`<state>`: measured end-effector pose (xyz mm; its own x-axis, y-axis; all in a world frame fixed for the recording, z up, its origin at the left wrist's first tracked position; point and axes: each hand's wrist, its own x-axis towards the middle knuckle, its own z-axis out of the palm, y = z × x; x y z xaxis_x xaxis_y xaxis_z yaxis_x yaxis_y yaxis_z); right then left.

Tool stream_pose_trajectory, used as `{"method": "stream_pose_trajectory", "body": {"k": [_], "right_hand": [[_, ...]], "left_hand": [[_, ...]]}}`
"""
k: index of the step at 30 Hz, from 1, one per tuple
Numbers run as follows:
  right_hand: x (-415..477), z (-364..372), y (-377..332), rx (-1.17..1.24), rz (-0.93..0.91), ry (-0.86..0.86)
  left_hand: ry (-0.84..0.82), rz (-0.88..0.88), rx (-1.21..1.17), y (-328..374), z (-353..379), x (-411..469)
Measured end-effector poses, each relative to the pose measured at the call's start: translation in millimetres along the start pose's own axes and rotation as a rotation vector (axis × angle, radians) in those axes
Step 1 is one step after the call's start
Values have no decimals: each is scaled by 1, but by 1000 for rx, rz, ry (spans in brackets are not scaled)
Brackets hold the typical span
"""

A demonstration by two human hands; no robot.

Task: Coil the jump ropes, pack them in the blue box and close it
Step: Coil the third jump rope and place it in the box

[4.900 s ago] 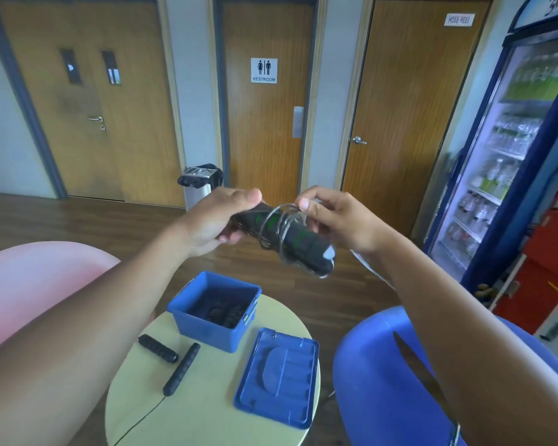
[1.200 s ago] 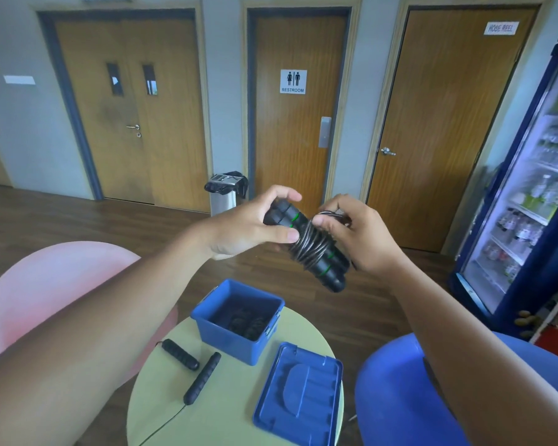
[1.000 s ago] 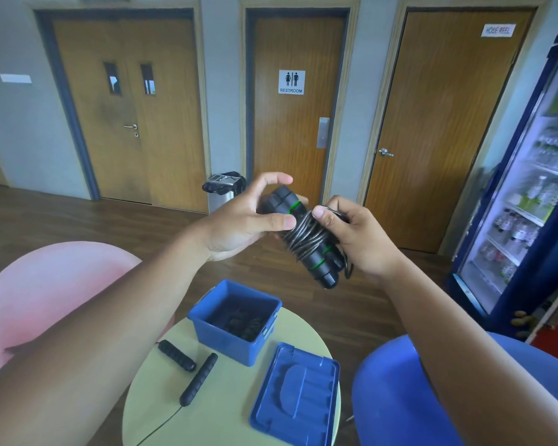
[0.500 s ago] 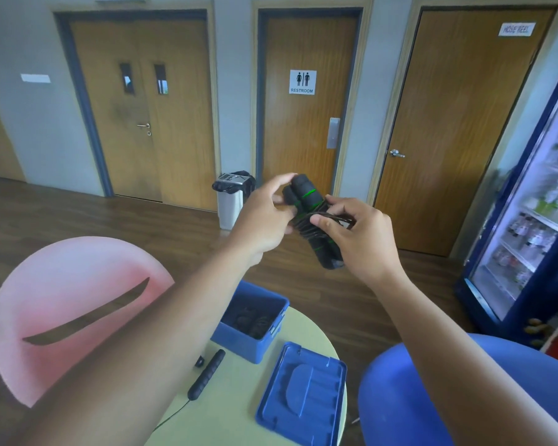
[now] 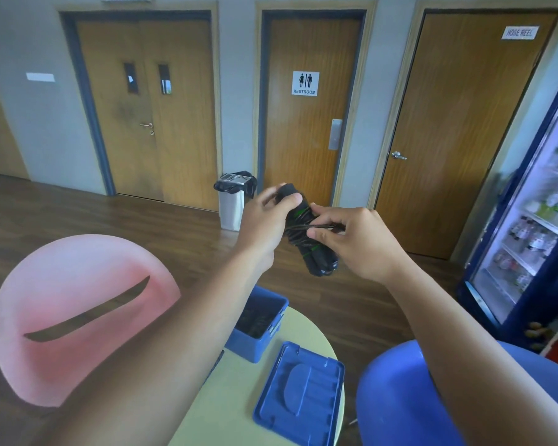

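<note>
Handles of a black jump rope (image 5: 306,252) with green rings lie side by side as one bundle, held in the air above and beyond the table (image 5: 239,397). The bundle's long axis is tilted: its upper end points up and to the left, away from the person, and its lower end points down and to the right. The cord (image 5: 295,228) is wound around the middle of the handles in several turns.

The left hand (image 5: 268,217) grips the upper end, fingers and thumb curled round the handle tops. The right hand (image 5: 361,239) is just beside it, at the middle of the bundle, and pinches a strand of cord between thumb and forefinger; the strand runs roughly level, across the handles.

Below the hands the blue box (image 5: 261,346) stands open on the round pale table, partly hidden by the left forearm. Something dark lies inside; what it is cannot be told. Its lid (image 5: 300,394) lies flat on the table just beside the box, on the near side.

A pink chair (image 5: 78,310) stands to the left and a blue chair (image 5: 406,400) to the right. A bin (image 5: 234,204) stands by the far wall, and a drinks fridge (image 5: 541,226) is at the right edge.
</note>
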<state>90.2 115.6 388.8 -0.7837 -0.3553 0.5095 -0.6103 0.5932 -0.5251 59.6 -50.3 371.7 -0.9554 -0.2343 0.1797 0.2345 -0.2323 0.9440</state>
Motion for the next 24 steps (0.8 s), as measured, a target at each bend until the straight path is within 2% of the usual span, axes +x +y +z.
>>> {"method": "stream_pose_trajectory", "body": {"k": [4,7,10,12,16,24], "right_hand": [[8,-4,-3,-93,-7,-98],[15,-4,-9,-67,28,-55],[17,-5,-10,-30,44,-8],[16,-8,-11,5,55,6],[13,-17,-5,284,139,30],[19,5,4,597,241,72]], "left_hand": [[104,67,47,-2,6,-7],[116,137,162,-1,11,-10],[104,169,174,2,13,-11],[70,188,163,6,12,-12],[11,128,96,11,1,-12],[-285,48,26,7,-3,-17]]}}
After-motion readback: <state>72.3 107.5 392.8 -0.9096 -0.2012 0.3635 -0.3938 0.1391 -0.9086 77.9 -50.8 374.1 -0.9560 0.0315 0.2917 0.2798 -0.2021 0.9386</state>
